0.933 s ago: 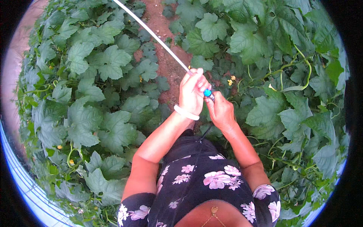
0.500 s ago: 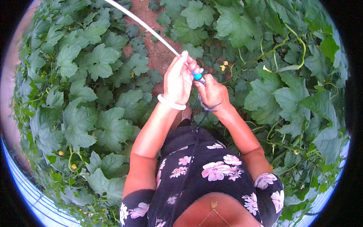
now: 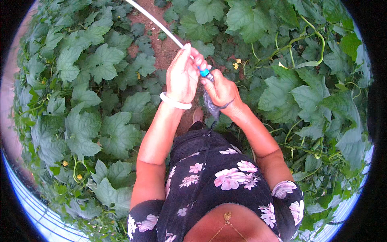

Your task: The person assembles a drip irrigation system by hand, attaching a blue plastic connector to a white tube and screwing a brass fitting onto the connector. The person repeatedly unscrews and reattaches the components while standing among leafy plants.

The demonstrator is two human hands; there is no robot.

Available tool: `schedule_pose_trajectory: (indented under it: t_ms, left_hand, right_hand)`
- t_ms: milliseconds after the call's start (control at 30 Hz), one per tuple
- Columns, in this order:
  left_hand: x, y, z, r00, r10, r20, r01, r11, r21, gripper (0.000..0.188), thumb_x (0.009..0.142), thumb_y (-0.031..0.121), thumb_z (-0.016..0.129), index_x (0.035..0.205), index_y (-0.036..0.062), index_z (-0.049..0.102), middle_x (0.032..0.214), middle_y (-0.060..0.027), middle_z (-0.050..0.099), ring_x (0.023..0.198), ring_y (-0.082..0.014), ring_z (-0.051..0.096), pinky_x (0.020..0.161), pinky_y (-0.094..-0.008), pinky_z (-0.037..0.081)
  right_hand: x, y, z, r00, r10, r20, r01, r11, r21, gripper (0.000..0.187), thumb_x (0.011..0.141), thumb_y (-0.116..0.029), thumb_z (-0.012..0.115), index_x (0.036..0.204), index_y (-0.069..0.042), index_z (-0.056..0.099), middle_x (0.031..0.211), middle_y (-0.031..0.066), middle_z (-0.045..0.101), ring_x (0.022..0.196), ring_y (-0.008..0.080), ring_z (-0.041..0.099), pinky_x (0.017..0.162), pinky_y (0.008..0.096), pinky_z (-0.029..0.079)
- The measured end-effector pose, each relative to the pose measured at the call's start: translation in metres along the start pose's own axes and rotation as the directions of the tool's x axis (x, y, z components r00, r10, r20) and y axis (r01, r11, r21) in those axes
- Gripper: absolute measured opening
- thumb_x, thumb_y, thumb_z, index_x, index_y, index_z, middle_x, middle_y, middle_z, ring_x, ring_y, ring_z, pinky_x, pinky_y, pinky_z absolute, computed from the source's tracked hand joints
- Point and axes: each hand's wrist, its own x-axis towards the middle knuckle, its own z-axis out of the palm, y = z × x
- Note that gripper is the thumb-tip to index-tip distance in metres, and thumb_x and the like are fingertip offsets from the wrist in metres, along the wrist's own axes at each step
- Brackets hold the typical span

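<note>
A long thin white rod (image 3: 155, 21) slants from the upper left down into my hands and appears slightly curved. My left hand (image 3: 181, 76), with a white bangle at its wrist, is closed around the rod's lower part. A blue collar (image 3: 204, 72) shows just below those fingers. My right hand (image 3: 222, 89) grips the dark grey end beneath the collar, thumb along it. Thin grey crumpled wrapping (image 3: 211, 105) hangs under this hand, and a dark cord (image 3: 212, 126) runs from it toward my waist. Whatever the rod's far end carries lies outside the picture.
Broad-leaved vines (image 3: 109, 60) crowd both sides, with small yellow flowers (image 3: 236, 63) among them. A curling green stem (image 3: 320, 46) arches at the upper right. Brown soil (image 3: 155, 40) forms a narrow strip ahead. Pale ribbed sheeting (image 3: 44, 215) borders the lower left.
Both hands and the rod have shifted a little left and away from me. More of the grey wrapping shows below my right hand, and a foot is plainer on the soil.
</note>
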Motion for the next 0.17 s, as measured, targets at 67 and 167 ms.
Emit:
schedule_pose_trajectory:
  t_ms: [67, 167]
  left_hand:
    - [0.0023, -0.0039, -0.0160, 0.997, -0.053, 0.063, 0.060, 0.991, -0.120, 0.035, 0.107, 0.041, 0.046, 0.087, 0.0120, 0.047, 0.073, -0.0001, 0.042, 0.071, -0.0173, 0.044, 0.078, -0.0378, 0.044]
    - [0.0053, -0.0081, -0.0177, 0.990, -0.041, 0.136, 0.064, 0.984, -0.165, 0.037, 0.107, 0.042, 0.045, 0.087, 0.0121, 0.047, 0.072, -0.0002, 0.041, 0.070, -0.0175, 0.044, 0.079, -0.0396, 0.043]
  right_hand:
    - [-0.0029, 0.0003, 0.0004, 0.999, -0.045, -0.017, 0.043, 0.993, -0.110, 0.032, 0.093, -0.031, 0.066, 0.099, -0.005, 0.049, 0.084, 0.0240, 0.065, 0.078, 0.0441, 0.066, 0.063, 0.0506, 0.053]
    - [-0.0041, 0.0041, -0.0018, 0.998, -0.060, -0.010, 0.057, 0.981, -0.184, 0.030, 0.088, -0.025, 0.067, 0.099, -0.004, 0.048, 0.086, 0.0241, 0.066, 0.080, 0.0430, 0.068, 0.064, 0.0499, 0.054]
